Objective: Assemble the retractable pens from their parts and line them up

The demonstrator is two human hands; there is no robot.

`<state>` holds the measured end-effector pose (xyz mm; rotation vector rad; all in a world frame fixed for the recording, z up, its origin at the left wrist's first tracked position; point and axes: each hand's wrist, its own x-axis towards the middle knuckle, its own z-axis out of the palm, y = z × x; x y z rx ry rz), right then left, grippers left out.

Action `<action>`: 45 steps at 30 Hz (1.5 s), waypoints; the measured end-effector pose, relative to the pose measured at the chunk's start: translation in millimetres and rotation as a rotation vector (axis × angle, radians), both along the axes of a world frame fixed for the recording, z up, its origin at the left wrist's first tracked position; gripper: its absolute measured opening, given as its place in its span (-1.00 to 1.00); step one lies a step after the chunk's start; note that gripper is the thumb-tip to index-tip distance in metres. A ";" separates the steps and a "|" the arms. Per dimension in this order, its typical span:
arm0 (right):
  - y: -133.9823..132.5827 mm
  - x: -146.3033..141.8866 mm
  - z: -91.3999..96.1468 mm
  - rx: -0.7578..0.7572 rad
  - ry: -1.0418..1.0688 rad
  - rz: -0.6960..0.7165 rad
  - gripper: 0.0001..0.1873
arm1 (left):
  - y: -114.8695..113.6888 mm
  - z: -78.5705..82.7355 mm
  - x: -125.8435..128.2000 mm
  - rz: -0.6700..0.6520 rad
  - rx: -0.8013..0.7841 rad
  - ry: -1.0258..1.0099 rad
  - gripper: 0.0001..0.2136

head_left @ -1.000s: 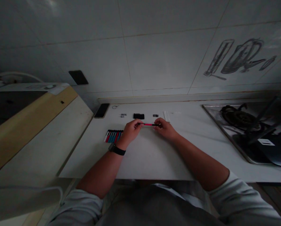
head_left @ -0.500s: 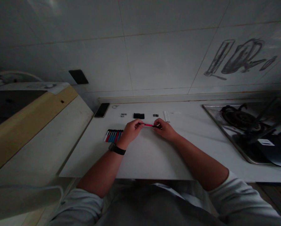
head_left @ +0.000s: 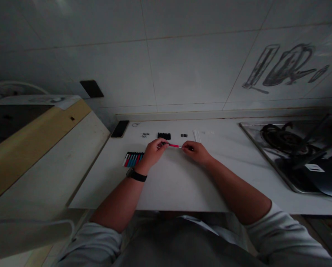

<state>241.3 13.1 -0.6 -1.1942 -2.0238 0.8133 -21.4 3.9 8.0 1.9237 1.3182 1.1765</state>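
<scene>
My left hand [head_left: 154,151] is closed round the black end of a pen with a pink barrel [head_left: 173,145], held level above the counter. At the barrel's other end a thin pale length, like a refill, runs to my right hand [head_left: 196,151]. The fingers of my right hand pinch a small black pen part around that end; they partly hide it. Beyond the hands lie a row of black pen grips [head_left: 164,136], small springs [head_left: 145,134], small dark pieces [head_left: 184,135] and thin white refills [head_left: 196,136]. Coloured pen barrels [head_left: 133,159] lie beside my left wrist.
A phone [head_left: 120,129] and a small ring [head_left: 135,125] lie at the back left of the white counter [head_left: 179,185]. A gas stove [head_left: 282,139] with a dark flat object [head_left: 321,178] is on the right. A cabinet [head_left: 57,155] stands at left, the tiled wall behind.
The black part in my right hand has come away from the pink barrel, and a pale thin length now shows between them. The hands have moved slightly apart.
</scene>
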 end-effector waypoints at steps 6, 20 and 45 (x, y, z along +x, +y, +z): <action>8.4 26.4 12.3 0.131 -0.169 -0.043 -0.82 | 13.5 -1.3 -16.1 0.080 0.009 -0.040 -0.87; 10.4 28.1 3.7 0.150 -0.360 -0.037 -0.83 | -3.6 7.4 -10.2 -0.024 0.002 0.200 -0.76; 7.2 25.4 5.7 0.170 -0.411 0.002 -0.80 | 2.8 33.3 -67.7 0.090 -0.172 0.567 -0.90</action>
